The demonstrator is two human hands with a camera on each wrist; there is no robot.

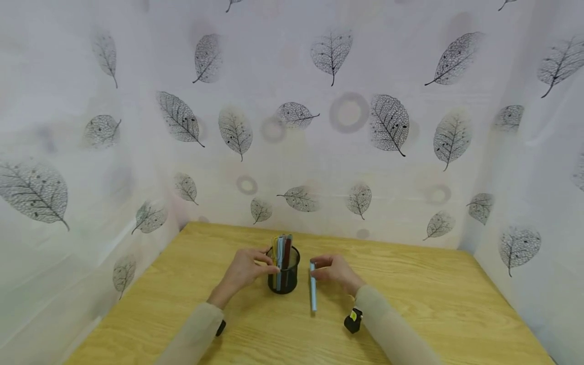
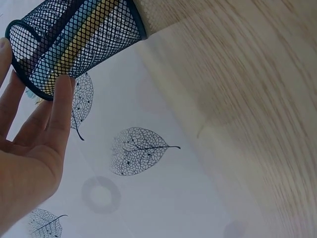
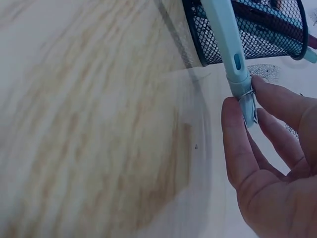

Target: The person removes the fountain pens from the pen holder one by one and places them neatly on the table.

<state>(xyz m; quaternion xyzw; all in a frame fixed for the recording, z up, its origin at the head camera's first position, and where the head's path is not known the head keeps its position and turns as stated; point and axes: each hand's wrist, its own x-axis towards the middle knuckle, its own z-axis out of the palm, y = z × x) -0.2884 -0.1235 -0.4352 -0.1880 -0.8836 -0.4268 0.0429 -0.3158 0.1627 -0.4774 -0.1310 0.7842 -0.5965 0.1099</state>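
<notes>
Nearest the person, two beige sleeves are reaching in over the pale wooden table [image 1: 410, 284], each wrist wearing a small black camera. Just beyond them, the right hand [image 1: 335, 271] is pinching the clip end of a light blue pen [image 1: 313, 286] between thumb and fingers [image 3: 237, 144]; the pen is standing nearly upright just right of the holder, its lower tip close to the tabletop, though whether it is touching is unclear from the blurred wrist view. Slightly farther left, the left hand [image 1: 244, 268] is steadying the black wire-mesh pen holder [image 1: 285, 276], fingertips [image 2: 63, 87] resting against its rim with fingers mostly straight rather than wrapped round it. Several coloured pens [image 1: 282, 251] are already standing inside. The pen seems to be mid-transfer beside the holder; the next move would call for lifting it above the rim. Behind, a leaf-printed white curtain [image 1: 292, 126] is hanging.
</notes>
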